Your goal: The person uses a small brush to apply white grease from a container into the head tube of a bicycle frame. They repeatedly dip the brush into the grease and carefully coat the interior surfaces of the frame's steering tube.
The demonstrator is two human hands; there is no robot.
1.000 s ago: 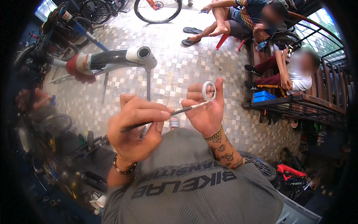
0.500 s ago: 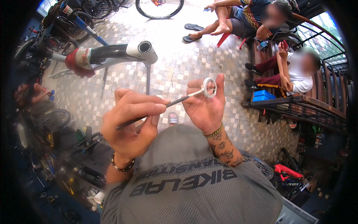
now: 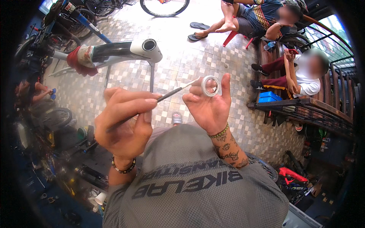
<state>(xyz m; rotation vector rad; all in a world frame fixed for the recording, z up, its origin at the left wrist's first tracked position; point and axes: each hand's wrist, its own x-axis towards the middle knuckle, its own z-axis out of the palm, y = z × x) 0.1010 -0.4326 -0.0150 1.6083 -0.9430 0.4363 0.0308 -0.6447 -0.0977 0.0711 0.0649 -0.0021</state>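
Observation:
My left hand [image 3: 125, 119] pinches a slim brush [image 3: 170, 95] with a dark handle and a whitish tip. Its handle slants up to the right, and the tip ends just left of a pale bearing ring [image 3: 205, 90]. My right hand [image 3: 209, 108] supports that ring on its curled fingers, palm toward me and thumb pointing up. Whitish stuff like grease coats the ring. Whether the brush tip touches the ring or my fingers, I cannot tell. Beyond my left hand is a black and white bicycle frame [image 3: 114, 52] with an open head tube [image 3: 149, 45].
A red and white rag [image 3: 81, 60] is wrapped on the frame. At the right, two people sit by a wooden bench [image 3: 323, 104] with a blue box [image 3: 269, 97] on it. A bicycle wheel [image 3: 165, 15] stands at the far side. Tools and parts crowd the lower left.
My left hand has drawn the brush back to the left, so its tip has left the ring's face. The ring now faces me more fully.

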